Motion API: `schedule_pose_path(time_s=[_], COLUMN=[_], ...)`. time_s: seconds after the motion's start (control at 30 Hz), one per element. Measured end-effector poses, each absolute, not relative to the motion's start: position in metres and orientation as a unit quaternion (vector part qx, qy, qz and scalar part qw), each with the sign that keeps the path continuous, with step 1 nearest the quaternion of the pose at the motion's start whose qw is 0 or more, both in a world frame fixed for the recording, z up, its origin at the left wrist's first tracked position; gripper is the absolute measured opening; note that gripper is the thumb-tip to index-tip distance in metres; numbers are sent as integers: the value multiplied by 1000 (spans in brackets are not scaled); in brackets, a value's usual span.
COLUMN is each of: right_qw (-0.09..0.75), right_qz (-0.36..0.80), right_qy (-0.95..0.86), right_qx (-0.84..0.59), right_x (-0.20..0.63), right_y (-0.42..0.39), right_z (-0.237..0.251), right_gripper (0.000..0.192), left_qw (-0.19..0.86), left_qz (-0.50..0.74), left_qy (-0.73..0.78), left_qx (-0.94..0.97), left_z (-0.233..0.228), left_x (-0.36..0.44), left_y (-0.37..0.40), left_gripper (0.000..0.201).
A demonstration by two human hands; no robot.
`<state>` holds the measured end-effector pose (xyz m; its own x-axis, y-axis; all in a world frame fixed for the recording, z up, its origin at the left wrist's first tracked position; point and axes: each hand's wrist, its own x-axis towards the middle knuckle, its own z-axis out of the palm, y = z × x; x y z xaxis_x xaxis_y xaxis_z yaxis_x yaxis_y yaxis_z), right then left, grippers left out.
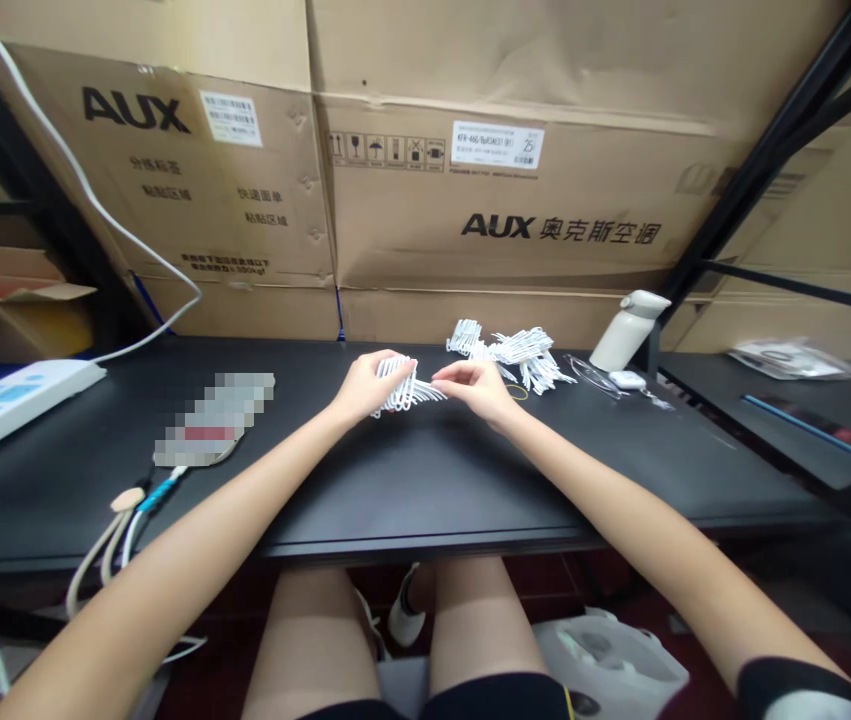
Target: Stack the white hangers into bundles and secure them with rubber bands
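In the head view, my left hand (369, 387) is closed around a bundle of thin white looped pieces (399, 388), held just above the black table. Their thin tails fan out to the right. My right hand (479, 388) is closed in a pinch, its fingertips at the end of those tails. I cannot make out how many strands it has between the fingers. Behind my right hand, a loose pile of similar white looped pieces (522, 346) lies on the table. Beside it is a yellow rubber band (517, 392).
Large cardboard boxes (410, 230) stand along the table's back edge. A white bottle (627, 332) and a white earphone case (627, 381) are at the right. To the left lie a blurred-out phone (215, 420) with a cord and a white power strip (20, 400) on the black table (410, 490).
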<state>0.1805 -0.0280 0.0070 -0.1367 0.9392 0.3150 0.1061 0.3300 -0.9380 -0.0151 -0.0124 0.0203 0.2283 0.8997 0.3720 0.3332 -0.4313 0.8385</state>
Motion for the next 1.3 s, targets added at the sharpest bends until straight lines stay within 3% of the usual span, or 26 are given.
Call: schedule_pose_path(time_s=[0.3,0.57,0.97,1.3], right_qw=[520,521,509,522], right_qz=[408,454,506,545], right_qy=[-634,-583,-560,-501], right_qx=[-401,-428,-413,-423], right_x=[183,193,186,178], right_y=[-25,-17,-21,-25], right_z=[8,9,5,2], right_gripper=[22,26,26,27], left_qw=[291,438,307,341], left_qz=[454,447,440,439], left_qy=[439,429,433,440], left_qx=[718,651,724,706], left_z=[21,25,23,24], left_x=[-17,-15,-16,-14], left_y=[-8,-10,-12,-15], left_gripper=[40,35,44,44])
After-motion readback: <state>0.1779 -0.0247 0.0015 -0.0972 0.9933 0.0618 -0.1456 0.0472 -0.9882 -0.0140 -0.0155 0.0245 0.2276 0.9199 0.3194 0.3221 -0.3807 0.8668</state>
